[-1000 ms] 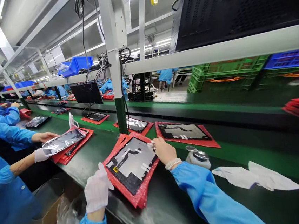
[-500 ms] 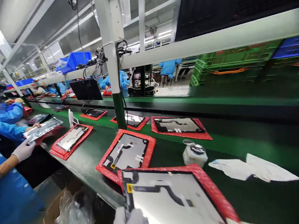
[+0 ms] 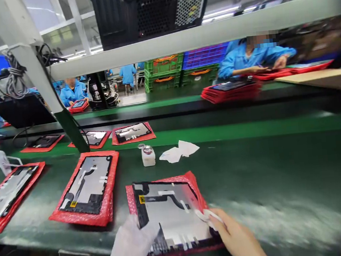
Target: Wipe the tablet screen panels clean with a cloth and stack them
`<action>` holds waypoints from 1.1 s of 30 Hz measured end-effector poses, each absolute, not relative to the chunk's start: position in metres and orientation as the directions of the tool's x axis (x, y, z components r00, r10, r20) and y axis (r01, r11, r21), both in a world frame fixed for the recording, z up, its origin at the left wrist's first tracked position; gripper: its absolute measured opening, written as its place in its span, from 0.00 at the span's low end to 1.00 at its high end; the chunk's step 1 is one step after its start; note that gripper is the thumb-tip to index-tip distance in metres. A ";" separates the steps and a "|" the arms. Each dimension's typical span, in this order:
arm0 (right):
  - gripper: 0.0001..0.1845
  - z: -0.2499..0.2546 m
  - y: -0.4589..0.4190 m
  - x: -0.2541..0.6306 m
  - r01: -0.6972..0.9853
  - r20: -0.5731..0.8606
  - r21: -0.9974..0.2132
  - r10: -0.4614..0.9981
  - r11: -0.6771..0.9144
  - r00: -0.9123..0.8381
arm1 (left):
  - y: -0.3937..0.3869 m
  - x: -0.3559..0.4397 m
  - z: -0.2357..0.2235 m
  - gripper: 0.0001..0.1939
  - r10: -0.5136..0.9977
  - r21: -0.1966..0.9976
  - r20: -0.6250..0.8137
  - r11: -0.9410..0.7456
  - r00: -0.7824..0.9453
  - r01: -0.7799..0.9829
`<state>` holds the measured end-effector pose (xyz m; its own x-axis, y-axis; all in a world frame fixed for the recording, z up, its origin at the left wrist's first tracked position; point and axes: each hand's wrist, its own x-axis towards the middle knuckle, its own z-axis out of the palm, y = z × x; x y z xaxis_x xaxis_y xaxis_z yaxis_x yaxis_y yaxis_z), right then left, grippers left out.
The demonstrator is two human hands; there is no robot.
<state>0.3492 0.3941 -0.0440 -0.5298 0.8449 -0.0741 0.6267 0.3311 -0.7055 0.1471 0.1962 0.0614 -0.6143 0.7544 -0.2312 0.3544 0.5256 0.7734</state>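
Observation:
In front of me is a flat screen panel [image 3: 177, 199], its silver back up with a black flex cable and a yellow tag on it. Under it lies a red bubble-wrap pouch [image 3: 131, 198]. My left hand [image 3: 130, 244], in a white glove, grips the panel's left edge, the thumb laid over the top. My bare right hand [image 3: 235, 234] is closed on a crumpled white wipe [image 3: 208, 216] at the right edge of the panel. Some of its fingers are hidden. Beyond the panel stand a white dispenser bottle [image 3: 148, 157] and loose white wipes [image 3: 179, 151].
More panels on red pouches lie to the left, the nearest panel [image 3: 88, 184] beside my left hand. A green and white post [image 3: 71, 129] rises at the back left. Across the belt [image 3: 249, 130], a co-worker [image 3: 251, 58] sits behind a stack of red pouches [image 3: 230, 92].
My view has swung to the right. The panel and its pouch now lie nearer the middle, more level. My right hand with the wipe has come into view.

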 end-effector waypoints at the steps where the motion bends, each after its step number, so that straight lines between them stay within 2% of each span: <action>1: 0.21 -0.043 0.392 0.350 0.610 -0.028 -0.708 0.850 0.355 -0.526 | 0.198 0.150 0.061 0.15 0.789 0.846 -0.247 0.459 -0.562 0.273; 3: 0.19 -0.039 0.381 0.348 0.586 0.158 -0.685 0.874 0.433 -0.460 | 0.200 0.155 0.050 0.18 0.860 0.945 -0.279 0.324 -0.427 0.036; 5: 0.16 -0.034 0.359 0.339 0.543 0.366 -0.619 0.820 0.568 -0.440 | 0.198 0.159 0.029 0.21 0.883 0.944 -0.327 0.291 -0.338 -0.153; 6: 0.14 -0.033 0.346 0.331 0.495 0.424 -0.582 0.760 0.645 -0.493 | 0.196 0.160 0.017 0.21 0.867 0.931 -0.364 0.327 -0.339 -0.162; 9: 0.13 -0.032 0.313 0.300 0.339 0.424 -0.507 0.571 0.793 -0.703 | 0.188 0.158 -0.011 0.18 0.805 0.893 -0.420 0.448 -0.418 -0.035; 11: 0.13 -0.035 0.307 0.287 0.366 0.419 -0.438 0.547 0.821 -0.725 | 0.185 0.156 -0.020 0.18 0.797 0.882 -0.420 0.472 -0.435 0.014; 13: 0.12 -0.039 0.312 0.287 0.465 0.429 -0.361 0.587 0.809 -0.687 | 0.184 0.155 -0.023 0.20 0.783 0.878 -0.468 0.464 -0.409 -0.115; 15: 0.11 -0.042 0.318 0.297 0.531 0.424 -0.314 0.616 0.787 -0.664 | 0.185 0.157 -0.024 0.20 0.757 0.829 -0.546 0.426 -0.359 -0.363; 17: 0.11 -0.043 0.317 0.306 0.512 0.394 -0.318 0.603 0.798 -0.694 | 0.186 0.160 -0.025 0.19 0.732 0.760 -0.595 0.379 -0.331 -0.528; 18: 0.11 -0.042 0.316 0.308 0.480 0.378 -0.335 0.583 0.811 -0.719 | 0.186 0.161 -0.025 0.19 0.724 0.754 -0.598 0.364 -0.344 -0.546; 20: 0.11 -0.041 0.313 0.304 0.441 0.361 -0.367 0.563 0.819 -0.744 | 0.187 0.163 -0.027 0.20 0.702 0.753 -0.608 0.362 -0.371 -0.549; 23: 0.10 -0.039 0.313 0.282 0.483 0.379 -0.362 0.600 0.797 -0.705 | 0.189 0.162 -0.028 0.22 0.670 0.749 -0.637 0.421 -0.381 -0.511; 26: 0.09 -0.037 0.316 0.265 0.470 0.390 -0.316 0.564 0.824 -0.728 | 0.190 0.158 -0.033 0.19 0.639 0.766 -0.642 0.553 -0.424 -0.327; 29: 0.09 -0.032 0.333 0.272 0.406 0.348 -0.312 0.501 0.859 -0.793 | 0.188 0.153 -0.038 0.18 0.628 0.761 -0.632 0.615 -0.455 -0.207; 31: 0.09 -0.027 0.358 0.285 0.436 0.299 -0.323 0.528 0.840 -0.795 | 0.187 0.151 -0.040 0.19 0.642 0.767 -0.612 0.624 -0.462 -0.147; 33: 0.10 -0.023 0.389 0.295 0.536 0.265 -0.308 0.612 0.786 -0.745 | 0.185 0.150 -0.040 0.21 0.660 0.775 -0.608 0.613 -0.441 -0.152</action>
